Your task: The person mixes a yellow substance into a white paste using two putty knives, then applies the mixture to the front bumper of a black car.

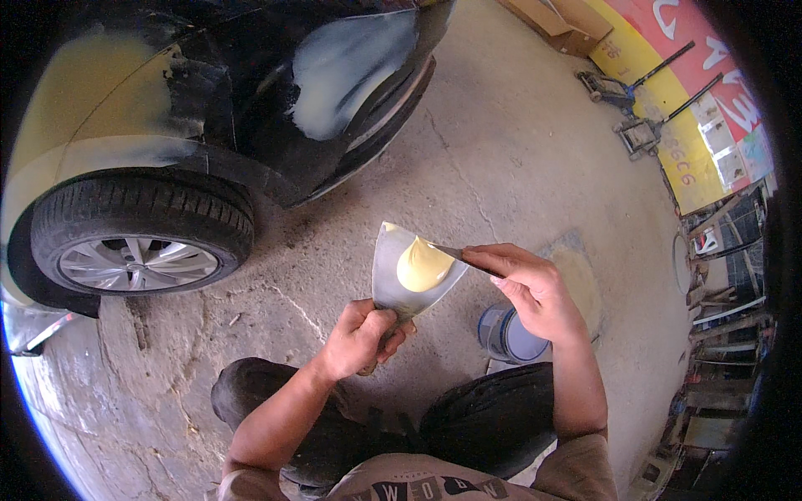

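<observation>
My left hand [365, 338] is closed round the handle of a wide putty knife [390, 267], its broad grey blade tilted up in front of me. On that blade sits a mound of pale yellow body filler [422, 265]. In my right hand [528, 290] is a narrower spreader [469, 261], held between fingers and thumb. Its tip meets the filler near the blade's right edge. Ahead on the left, the dark car bumper [259, 92] carries a smoothed whitish patch [351, 71], and the fender [104, 92] beside it shows yellowish filler.
A round tin [511, 332] with a grey-blue lid stands on the floor by my right knee. The car wheel [138, 238] is at left. Two floor jacks [622, 108] and a cardboard box [564, 25] lie far right, near a cluttered rack [723, 334].
</observation>
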Available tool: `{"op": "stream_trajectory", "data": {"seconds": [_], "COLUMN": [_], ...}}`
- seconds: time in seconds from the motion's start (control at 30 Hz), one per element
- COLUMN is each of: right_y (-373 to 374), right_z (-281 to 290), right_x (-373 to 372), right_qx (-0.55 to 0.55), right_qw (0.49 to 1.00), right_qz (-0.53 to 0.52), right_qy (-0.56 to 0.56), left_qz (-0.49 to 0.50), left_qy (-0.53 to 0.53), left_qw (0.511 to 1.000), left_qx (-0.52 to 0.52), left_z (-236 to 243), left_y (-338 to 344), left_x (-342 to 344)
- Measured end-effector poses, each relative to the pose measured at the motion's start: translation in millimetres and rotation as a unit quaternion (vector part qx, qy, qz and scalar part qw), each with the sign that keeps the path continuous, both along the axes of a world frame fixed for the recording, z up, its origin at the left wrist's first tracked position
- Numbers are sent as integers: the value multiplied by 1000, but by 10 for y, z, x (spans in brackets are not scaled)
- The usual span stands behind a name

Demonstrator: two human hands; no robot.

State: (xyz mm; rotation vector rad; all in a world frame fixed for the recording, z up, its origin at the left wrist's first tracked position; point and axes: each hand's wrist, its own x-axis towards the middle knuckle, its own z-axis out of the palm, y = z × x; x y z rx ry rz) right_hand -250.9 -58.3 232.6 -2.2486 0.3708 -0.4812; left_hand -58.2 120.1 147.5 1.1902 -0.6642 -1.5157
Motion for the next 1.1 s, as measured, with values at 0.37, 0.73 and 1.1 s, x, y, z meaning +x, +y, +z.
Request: {"op": "stream_trajectory", "data": {"seconds": [0.37,0.73,1.1], "right_y": [-64,9,58], "right_z": [-195,-359,-316], "right_x": [-33,71,253], "right_qx": [-1,217,466], "right_qw": [995,965,864], "right_qz": [-70,-144,-149], "right_qy": [69,38,118], "left_qz": [42,-16,-142], "left_qy": [53,256,219], "left_qw": [998,966,965], "left_qx": [-1,16,17], "left_z": [75,23,-37], "left_y": [-12,2,36], "left_x": [56,48,-81]}}
